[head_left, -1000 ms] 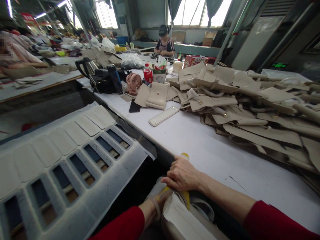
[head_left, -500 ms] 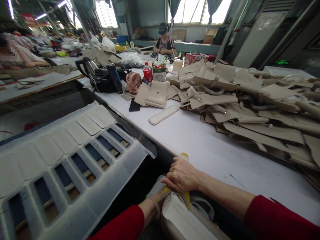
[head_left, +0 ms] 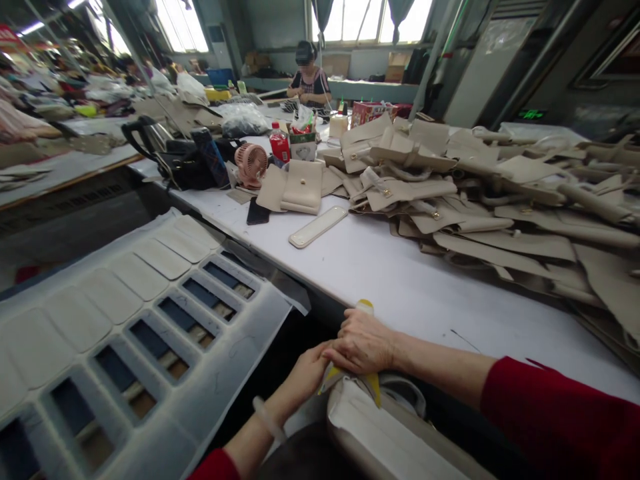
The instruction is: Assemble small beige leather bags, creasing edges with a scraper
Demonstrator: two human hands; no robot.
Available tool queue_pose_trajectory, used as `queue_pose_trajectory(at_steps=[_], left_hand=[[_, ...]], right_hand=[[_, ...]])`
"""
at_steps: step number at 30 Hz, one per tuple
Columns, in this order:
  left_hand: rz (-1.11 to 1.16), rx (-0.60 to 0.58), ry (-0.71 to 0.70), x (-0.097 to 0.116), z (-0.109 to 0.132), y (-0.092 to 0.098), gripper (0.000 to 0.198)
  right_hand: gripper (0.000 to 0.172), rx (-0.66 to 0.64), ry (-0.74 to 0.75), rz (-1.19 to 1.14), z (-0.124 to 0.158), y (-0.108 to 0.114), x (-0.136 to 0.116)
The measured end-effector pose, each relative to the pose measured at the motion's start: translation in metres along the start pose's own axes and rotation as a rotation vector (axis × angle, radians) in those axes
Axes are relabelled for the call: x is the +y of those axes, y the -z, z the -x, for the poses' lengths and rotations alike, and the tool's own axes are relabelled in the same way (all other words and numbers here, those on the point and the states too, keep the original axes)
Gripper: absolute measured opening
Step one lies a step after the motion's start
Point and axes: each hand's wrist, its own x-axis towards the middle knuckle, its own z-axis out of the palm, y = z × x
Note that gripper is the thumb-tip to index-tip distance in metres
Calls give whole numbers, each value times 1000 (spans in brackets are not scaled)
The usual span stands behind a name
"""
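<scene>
My right hand [head_left: 363,343] lies closed over a yellow-handled tool [head_left: 373,387] at the near edge of the white table [head_left: 400,280]; the tool's yellow tip [head_left: 365,307] shows above my knuckles. My left hand [head_left: 307,370] curls in just left of it, fingers tucked under the right hand against the same yellow handle. Below both hands sits a beige bag piece [head_left: 380,433] with a white lining, in my lap.
A big heap of beige bag panels [head_left: 490,193] covers the table's right. A flat beige strip [head_left: 317,227], a flap piece [head_left: 300,187], a pink fan [head_left: 251,162] and black bags [head_left: 190,163] lie further off. A grey slotted tray [head_left: 125,320] spreads to the left. A person [head_left: 307,77] works at the back.
The view has shifted slightly. My left hand has come up from under the bag piece and now shows beside the right hand. The right hand has stayed in place.
</scene>
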Motion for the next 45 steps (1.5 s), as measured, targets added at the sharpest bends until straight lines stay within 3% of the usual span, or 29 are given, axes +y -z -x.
queue_pose_trajectory(at_steps=[3, 7, 10, 19, 29, 33, 37, 39, 42, 45], left_hand=[[-14, -45, 16, 12, 27, 6, 44], [-29, -59, 14, 17, 50, 2, 51], [-130, -126, -86, 21, 51, -3, 46], [-738, -156, -291, 46, 49, -5, 23], [-954, -122, -445, 49, 51, -14, 26], [-735, -207, -305, 45, 49, -11, 34], [-109, -172, 27, 25, 41, -9, 53], [123, -136, 86, 15, 36, -10, 55], [233, -165, 95, 8, 32, -12, 45], [214, -188, 107, 12, 30, -14, 39]], right_hand=[[54, 10, -22, 0, 2, 1, -2], [58, 17, -71, 3, 5, 1, -6], [60, 15, -102, 2, 7, 2, -7], [57, 15, -149, -3, 12, 2, -12], [57, 18, -268, -37, 28, -2, -30], [61, 15, -349, -48, 36, 0, -40], [60, 7, -391, -65, 39, 1, -43], [57, -6, -394, -77, 42, 2, -42], [56, -28, -430, -105, 52, 4, -38], [64, -23, -569, -121, 65, 8, -34]])
